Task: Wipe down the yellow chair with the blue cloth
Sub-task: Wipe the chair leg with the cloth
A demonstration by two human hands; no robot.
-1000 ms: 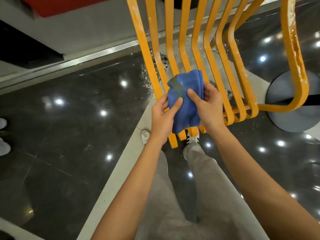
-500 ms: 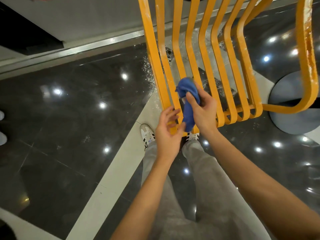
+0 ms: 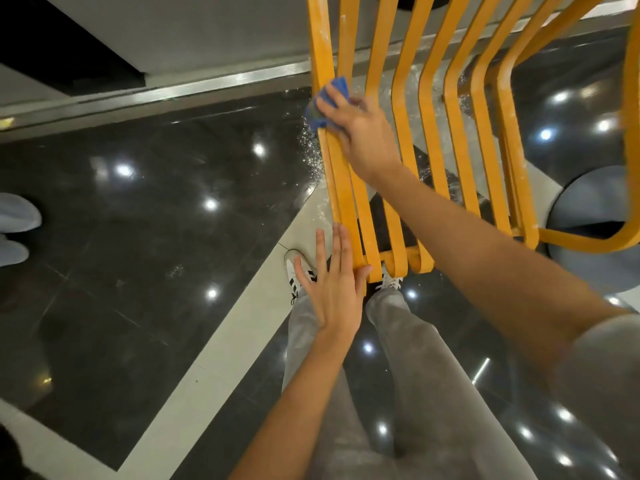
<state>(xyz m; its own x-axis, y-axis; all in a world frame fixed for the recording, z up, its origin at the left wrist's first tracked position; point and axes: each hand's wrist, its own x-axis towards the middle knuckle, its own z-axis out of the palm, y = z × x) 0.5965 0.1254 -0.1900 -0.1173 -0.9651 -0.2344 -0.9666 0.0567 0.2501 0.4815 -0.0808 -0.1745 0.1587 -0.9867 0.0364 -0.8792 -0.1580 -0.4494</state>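
A: Dark glossy floor [image 3: 138,209] with ceiling-light reflections; a pale stripe crosses it. Grey shoes [image 3: 15,226] at far left edge.

B: Left hand?

A: Left hand [image 3: 334,289] flat, fingers spread wide, holding nothing; thumb side touches the near end of the yellow chair [image 3: 429,140], at its leftmost slats.

B: Cloth location?

A: Blue cloth [image 3: 327,102] bunched under the right hand [image 3: 363,133], which presses it onto the leftmost slat, further up. White specks on floor just beside that slat.
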